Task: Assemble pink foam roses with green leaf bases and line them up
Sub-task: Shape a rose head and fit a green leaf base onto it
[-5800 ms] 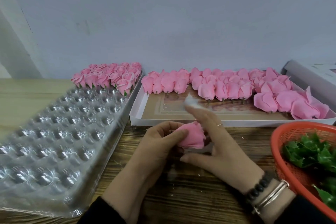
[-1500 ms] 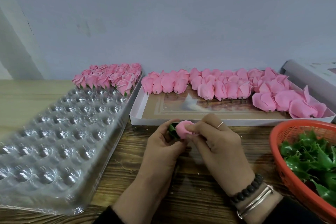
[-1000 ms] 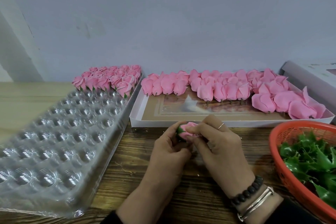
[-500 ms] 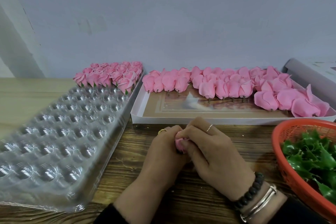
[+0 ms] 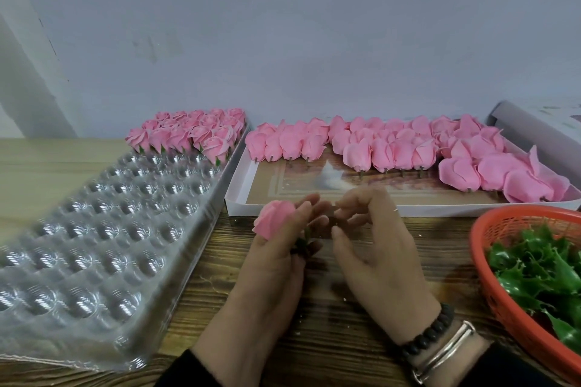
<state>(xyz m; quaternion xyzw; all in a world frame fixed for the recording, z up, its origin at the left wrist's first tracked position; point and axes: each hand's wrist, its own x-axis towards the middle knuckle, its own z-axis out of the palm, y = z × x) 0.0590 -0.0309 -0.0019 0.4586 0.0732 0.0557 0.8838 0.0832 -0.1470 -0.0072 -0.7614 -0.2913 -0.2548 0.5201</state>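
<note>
Half a second ago both my hands were bunched together over the rose; now they have drawn apart, and the pink foam rose (image 5: 274, 217) shows plainly at the outer side of my left hand (image 5: 279, 248). I grip it with curled fingers, the bloom pointing up and to the left, and a bit of green leaf base (image 5: 303, 242) peeks out between my fingers below it. My right hand (image 5: 374, 248) sits just beside the left, above the wooden tabletop (image 5: 330, 333); its fingers are bent toward the left hand's fingertips, but whether they pinch anything I cannot tell, since the spot is blurred.

To my left lies the clear plastic blister tray (image 5: 94, 245) with its rows of round cups; at its far end stands a cluster of finished roses (image 5: 191, 133) with green showing under them. Straight ahead is the white cardboard tray (image 5: 239, 198), holding rows of bare pink rose heads (image 5: 377, 148) along its far side. At the right edge, the orange mesh basket (image 5: 490, 261) holds a heap of green leaf pieces (image 5: 540, 267). A dark bead bracelet (image 5: 430, 330) and a silver bangle (image 5: 446, 352) sit on my right wrist.
</note>
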